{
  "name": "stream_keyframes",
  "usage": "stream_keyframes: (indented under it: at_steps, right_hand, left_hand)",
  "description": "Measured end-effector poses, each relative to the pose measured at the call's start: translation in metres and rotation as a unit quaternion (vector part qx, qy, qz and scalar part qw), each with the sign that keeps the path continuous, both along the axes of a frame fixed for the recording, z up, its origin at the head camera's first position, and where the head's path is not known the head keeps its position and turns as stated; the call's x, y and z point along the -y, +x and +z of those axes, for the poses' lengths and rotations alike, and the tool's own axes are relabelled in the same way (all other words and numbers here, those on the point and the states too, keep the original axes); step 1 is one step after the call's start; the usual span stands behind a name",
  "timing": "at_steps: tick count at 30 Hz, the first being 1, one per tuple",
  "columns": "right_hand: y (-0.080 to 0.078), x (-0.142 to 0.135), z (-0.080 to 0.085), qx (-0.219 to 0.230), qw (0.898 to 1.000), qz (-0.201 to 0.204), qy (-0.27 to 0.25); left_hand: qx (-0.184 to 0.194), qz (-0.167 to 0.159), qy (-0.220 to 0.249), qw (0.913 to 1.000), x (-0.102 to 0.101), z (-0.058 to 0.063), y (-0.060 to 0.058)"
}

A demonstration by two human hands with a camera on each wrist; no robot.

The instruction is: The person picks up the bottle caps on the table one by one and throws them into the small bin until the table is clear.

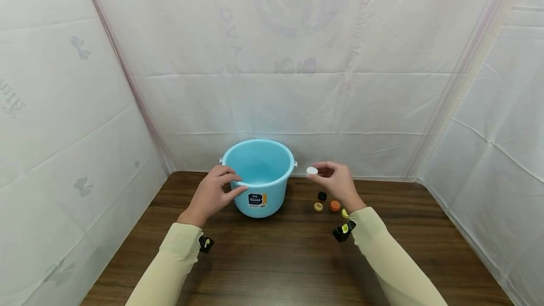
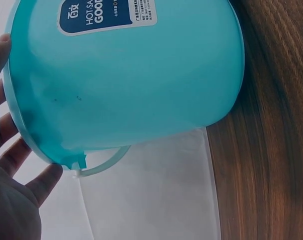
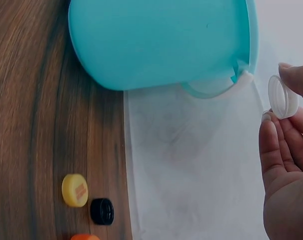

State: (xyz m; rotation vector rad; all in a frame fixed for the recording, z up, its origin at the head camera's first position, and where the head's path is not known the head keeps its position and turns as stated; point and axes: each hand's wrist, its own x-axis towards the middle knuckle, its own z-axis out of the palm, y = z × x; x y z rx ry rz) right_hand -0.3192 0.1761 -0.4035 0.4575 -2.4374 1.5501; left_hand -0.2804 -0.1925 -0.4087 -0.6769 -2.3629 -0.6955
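Observation:
A light blue plastic bucket (image 1: 263,202) stands upright on the table, its label facing front. My left hand (image 1: 214,192) holds the bucket's front-left rim, thumb on the outside and fingers over the edge. In the left wrist view, the fingers (image 2: 14,157) lie along the rim close to the handle mount. Just right of the bucket, my right hand (image 1: 337,183) pinches a white bottle cap (image 1: 312,171) between thumb and fingers, raised to about rim height. Seen from the right wrist, the cap (image 3: 283,97) shows its hollow side.
Below my right hand lie a black cap (image 1: 322,196), a pale yellow cap (image 1: 318,207), an orange cap (image 1: 335,206) and a yellow cap (image 1: 345,213) partly hidden by the wrist. Whitish sheeting (image 1: 297,98) walls in the brown wooden table (image 1: 272,259) at the back and sides.

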Motion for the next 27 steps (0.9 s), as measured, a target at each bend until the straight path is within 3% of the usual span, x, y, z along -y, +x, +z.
stream_keyframes:
  at_steps: [27]
  right_hand:
    - [-0.008, 0.051, 0.026, -0.013, 0.998, 0.036, -0.054]
  left_hand:
    - [0.005, -0.002, 0.002, 1.0000, 0.000, 0.000, -0.001]
